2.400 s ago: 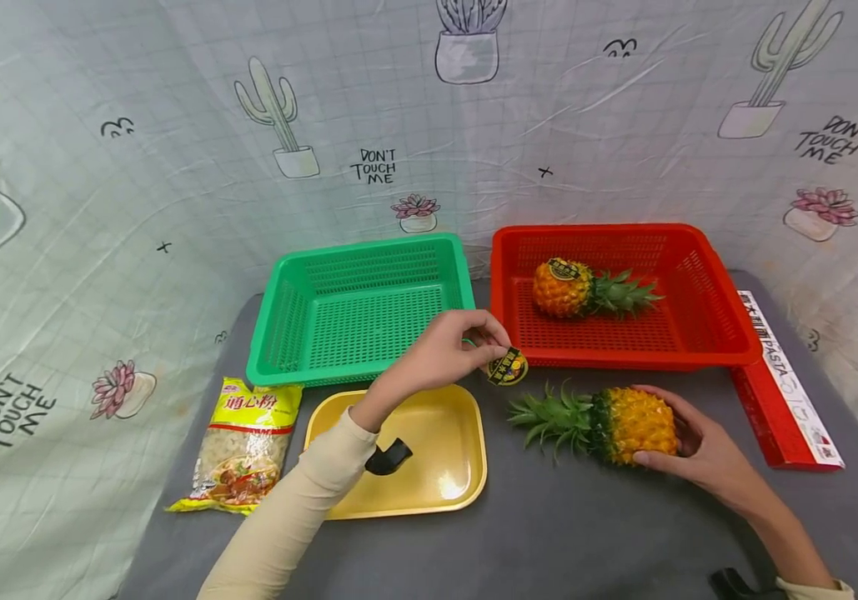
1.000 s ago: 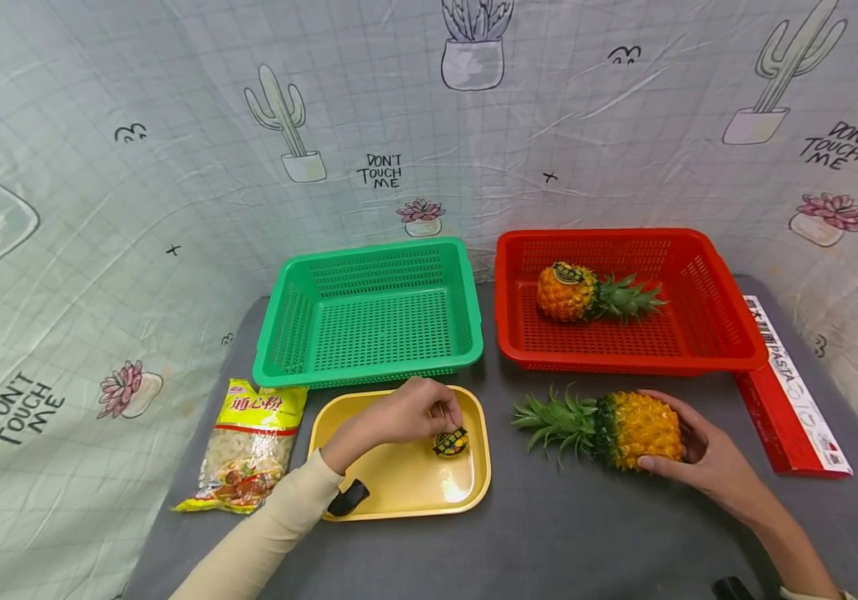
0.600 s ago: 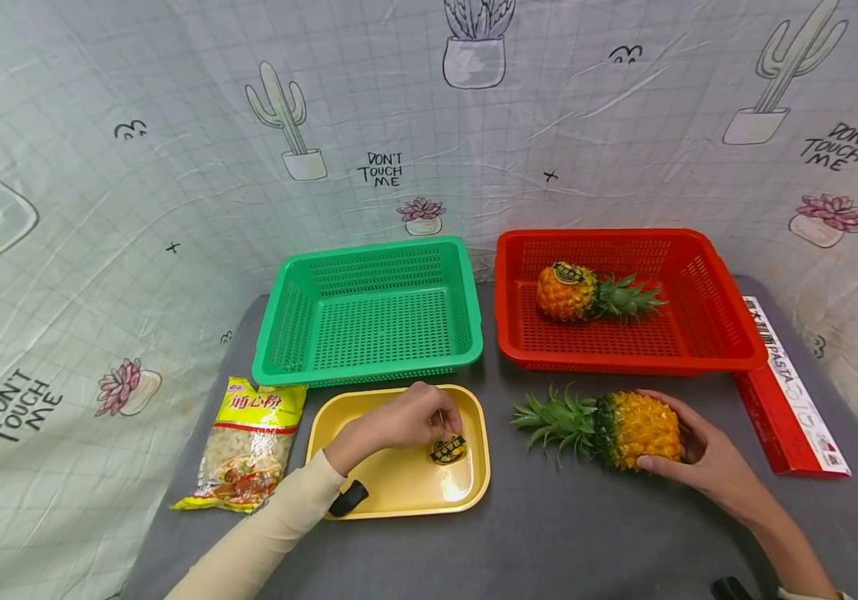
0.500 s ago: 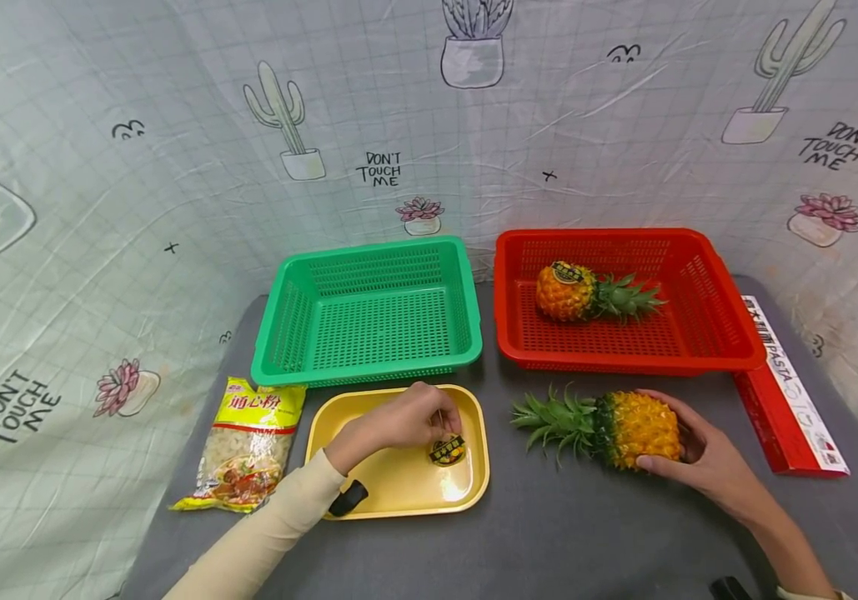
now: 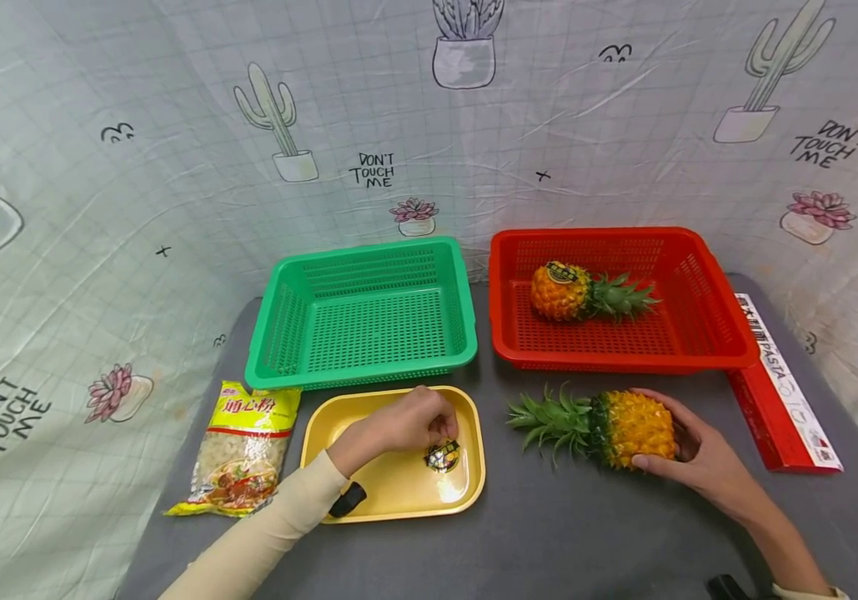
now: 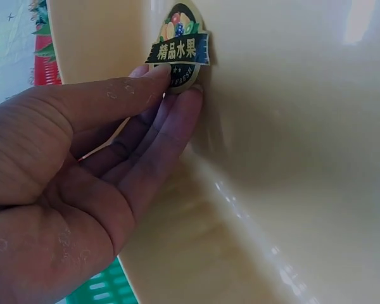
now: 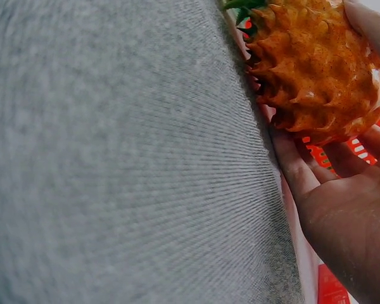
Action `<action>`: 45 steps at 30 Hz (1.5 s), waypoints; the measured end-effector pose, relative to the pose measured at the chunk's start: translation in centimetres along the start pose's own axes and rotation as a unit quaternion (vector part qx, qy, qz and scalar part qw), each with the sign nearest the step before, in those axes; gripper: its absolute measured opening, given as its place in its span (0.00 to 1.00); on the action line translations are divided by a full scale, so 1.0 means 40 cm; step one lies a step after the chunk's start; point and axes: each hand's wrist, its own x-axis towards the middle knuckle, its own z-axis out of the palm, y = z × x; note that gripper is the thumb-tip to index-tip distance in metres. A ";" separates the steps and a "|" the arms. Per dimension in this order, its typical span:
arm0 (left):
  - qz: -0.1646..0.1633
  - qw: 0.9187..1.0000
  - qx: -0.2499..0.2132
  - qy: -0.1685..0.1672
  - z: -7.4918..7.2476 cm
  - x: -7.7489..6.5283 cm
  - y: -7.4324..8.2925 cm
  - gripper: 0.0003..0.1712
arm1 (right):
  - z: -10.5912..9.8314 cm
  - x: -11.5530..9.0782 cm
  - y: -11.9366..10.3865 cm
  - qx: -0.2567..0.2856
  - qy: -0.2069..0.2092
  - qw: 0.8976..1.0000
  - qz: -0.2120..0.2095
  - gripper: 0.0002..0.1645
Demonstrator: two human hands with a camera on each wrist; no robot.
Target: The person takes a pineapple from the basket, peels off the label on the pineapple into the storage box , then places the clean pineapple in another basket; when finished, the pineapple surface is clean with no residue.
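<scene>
Between thumb and fingertips, my left hand (image 5: 415, 419) pinches the lower end of a black and gold fruit sticker (image 6: 178, 48) printed with Chinese characters. It holds the sticker low over the yellow tray (image 5: 368, 498), close to the tray's floor; whether the sticker touches it, I cannot tell. To the right, a pineapple (image 5: 639, 429) lies on its side on the grey table, its leafy crown pointing left. My right hand (image 5: 714, 458) grips the base of this pineapple, thumb on the near side and fingers round the far side. In the right wrist view, the pineapple's spiky orange skin (image 7: 316, 69) shows above the palm.
Behind the tray stands a green basket (image 5: 376, 379). A red basket (image 5: 624, 361) beside it holds another pineapple (image 5: 559, 293) with a sticker on it. A macaroni bag (image 5: 241, 450) lies left of the tray, and a red-and-white pasta box (image 5: 785, 392) at the right.
My left hand has carried the sticker from in front of the red basket, left and down into the yellow tray; lately it has barely moved. My right hand keeps its grip on the pineapple.
</scene>
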 end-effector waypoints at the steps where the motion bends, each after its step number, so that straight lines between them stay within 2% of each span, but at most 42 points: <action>1: 0.004 1.000 0.003 0.001 0.001 0.000 -0.001 0.14 | 0.000 0.000 0.000 0.000 -0.001 1.000 -0.002 0.50; 6: 0.016 1.000 0.016 0.005 0.007 0.000 -0.005 0.14 | -0.001 -0.002 -0.002 0.007 -0.004 1.000 -0.016 0.50; 12: 0.026 0.999 0.047 0.009 0.006 -0.005 0.007 0.15 | 0.003 -0.007 -0.001 0.015 -0.004 1.000 -0.018 0.50; 20: 0.009 0.994 0.105 0.014 0.006 -0.009 0.018 0.19 | 0.000 -0.004 -0.003 0.000 -0.001 1.000 -0.013 0.50; 23: 0.003 0.991 0.133 0.017 0.005 -0.013 0.025 0.17 | 0.000 -0.005 -0.002 0.002 -0.002 1.000 -0.016 0.50; 26: 0.011 0.989 0.143 0.021 0.001 -0.013 0.031 0.14 | 0.000 -0.005 -0.002 0.003 -0.003 1.000 -0.017 0.50; 30: 0.035 0.992 0.121 0.025 -0.012 -0.004 0.039 0.11 | 0.002 -0.003 -0.004 -0.006 0.001 1.000 -0.014 0.50; 36: 0.061 0.995 0.060 0.046 -0.041 0.013 0.056 0.05 | 0.003 -0.002 -0.004 -0.009 0.000 1.000 -0.018 0.50; 41: 0.074 0.995 0.017 0.066 -0.053 0.025 0.073 0.05 | 0.003 -0.002 -0.003 -0.009 0.001 1.000 -0.020 0.50; 45: 0.080 0.994 0.005 0.077 -0.058 0.044 0.096 0.03 | 0.001 -0.001 -0.004 -0.010 0.002 1.000 -0.018 0.50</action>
